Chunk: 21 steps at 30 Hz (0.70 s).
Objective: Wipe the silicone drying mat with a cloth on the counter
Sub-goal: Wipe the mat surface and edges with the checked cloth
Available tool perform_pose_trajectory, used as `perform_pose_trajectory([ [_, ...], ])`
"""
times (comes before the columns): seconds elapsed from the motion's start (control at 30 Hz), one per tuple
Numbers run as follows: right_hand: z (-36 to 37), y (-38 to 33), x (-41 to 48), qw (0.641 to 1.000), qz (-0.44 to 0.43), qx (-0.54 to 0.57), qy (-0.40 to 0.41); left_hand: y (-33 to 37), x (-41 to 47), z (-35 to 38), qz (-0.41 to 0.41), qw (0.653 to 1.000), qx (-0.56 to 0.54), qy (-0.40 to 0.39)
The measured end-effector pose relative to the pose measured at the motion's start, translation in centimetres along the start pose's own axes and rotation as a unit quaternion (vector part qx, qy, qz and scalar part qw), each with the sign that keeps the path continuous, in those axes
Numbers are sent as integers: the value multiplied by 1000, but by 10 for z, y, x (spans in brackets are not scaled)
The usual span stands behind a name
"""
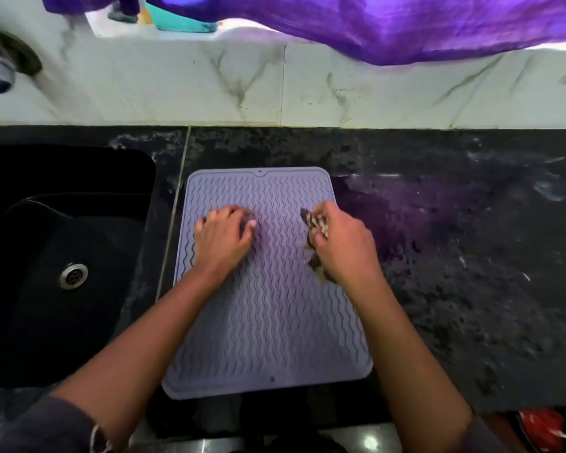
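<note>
Mat: we see the silicone drying mat lying flat on the dark counter, just beside the sink; lavender-grey, rounded corners, a raised rim, wavy ridges all over.
Mat handling: we judge it light, floppy and grippy; it may creep under a push, so we pin it with a flat palm rather than lift an edge.
Cloth: the cloth is bunched, mottled brown and pale, soft and limp; we judge it best held wadded so that it reaches into the grooves.
Left hand: our left hand rests on the mat's left side, fingers curled and pressed down, holding nothing.
Right hand: our right hand is closed round the cloth, on the mat near its right edge.
Counter: black speckled stone, glossy; pale marbled wall behind.
</note>
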State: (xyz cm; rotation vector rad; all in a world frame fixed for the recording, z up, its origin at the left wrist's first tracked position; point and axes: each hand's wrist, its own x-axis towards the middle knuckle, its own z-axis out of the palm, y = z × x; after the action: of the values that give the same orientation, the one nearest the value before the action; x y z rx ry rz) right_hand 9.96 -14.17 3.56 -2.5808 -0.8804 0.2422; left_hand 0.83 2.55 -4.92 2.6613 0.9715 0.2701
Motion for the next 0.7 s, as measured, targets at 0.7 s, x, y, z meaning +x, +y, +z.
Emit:
perform_pose_trajectory([
  [0.7,93,1,101,987,-141,-78,-24,-23,55,28,-40,997,49,-38],
])
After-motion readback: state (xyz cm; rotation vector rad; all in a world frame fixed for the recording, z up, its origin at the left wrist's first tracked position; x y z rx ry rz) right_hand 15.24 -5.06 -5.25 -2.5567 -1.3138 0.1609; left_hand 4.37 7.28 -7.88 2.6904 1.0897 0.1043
